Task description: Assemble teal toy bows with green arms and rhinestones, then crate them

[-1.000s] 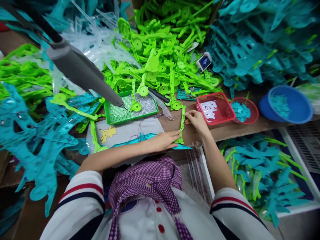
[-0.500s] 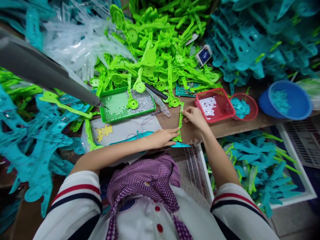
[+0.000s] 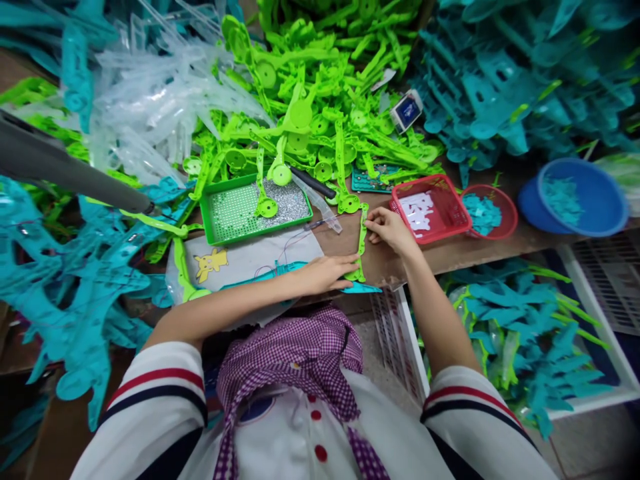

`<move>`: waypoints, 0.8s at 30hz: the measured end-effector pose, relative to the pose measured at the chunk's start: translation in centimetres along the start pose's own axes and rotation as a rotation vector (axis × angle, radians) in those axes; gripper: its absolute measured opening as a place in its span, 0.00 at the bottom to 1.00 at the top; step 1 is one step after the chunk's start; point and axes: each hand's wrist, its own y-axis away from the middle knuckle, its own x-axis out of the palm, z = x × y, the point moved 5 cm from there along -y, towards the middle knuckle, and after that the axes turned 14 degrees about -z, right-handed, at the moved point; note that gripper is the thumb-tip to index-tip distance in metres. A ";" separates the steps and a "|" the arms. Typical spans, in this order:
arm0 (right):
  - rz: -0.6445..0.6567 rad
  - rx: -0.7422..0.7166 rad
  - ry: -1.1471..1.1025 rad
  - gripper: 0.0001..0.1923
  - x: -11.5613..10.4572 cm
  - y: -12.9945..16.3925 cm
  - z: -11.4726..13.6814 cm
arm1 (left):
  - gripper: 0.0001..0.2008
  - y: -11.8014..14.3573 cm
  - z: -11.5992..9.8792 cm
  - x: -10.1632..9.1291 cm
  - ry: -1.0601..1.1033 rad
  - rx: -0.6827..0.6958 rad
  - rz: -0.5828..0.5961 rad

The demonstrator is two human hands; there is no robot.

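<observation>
My left hand (image 3: 330,270) lies flat with its fingers stretched out, the fingertips at the lower end of a narrow lime-green plastic piece (image 3: 363,233). Under and beside that hand is a turquoise plastic part (image 3: 363,289), mostly covered by my hand and forearm. At the upper right side of the green piece, my right hand (image 3: 390,229) is closed in a pinch. Whatever its fingertips hold, if anything, is too small to make out. A green perforated tray (image 3: 215,233) with many small silvery pieces stands behind my left forearm.
A grey pen-shaped tool (image 3: 75,163) hangs at left. Right of my hand stand a red basket (image 3: 443,207) with white pieces, a red bowl (image 3: 509,213) and a blue bucket (image 3: 595,193). Lime-green parts (image 3: 300,113) pile up behind; turquoise parts (image 3: 500,100) rise on the right.
The grey tool has swung left, away from the green tray. My right hand has shifted only slightly, still pinched beside the green piece. My left hand stays in place.
</observation>
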 end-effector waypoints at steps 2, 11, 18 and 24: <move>0.008 0.016 0.028 0.14 0.1 -0.2 0.1 | 0.22 0.0 0.0 0.0 0.002 0.001 0.003; 0.026 0.019 0.057 0.12 0.0 -0.2 -0.5 | 0.21 0.3 0.3 0.1 0.020 -0.005 -0.032; -0.104 -0.526 0.282 0.14 -0.2 -0.7 0.5 | 0.19 0.3 0.5 0.2 0.039 -0.006 -0.048; 0.050 -0.691 0.299 0.13 -0.1 -0.5 1.1 | 0.16 0.2 0.1 -0.3 0.046 -0.005 -0.034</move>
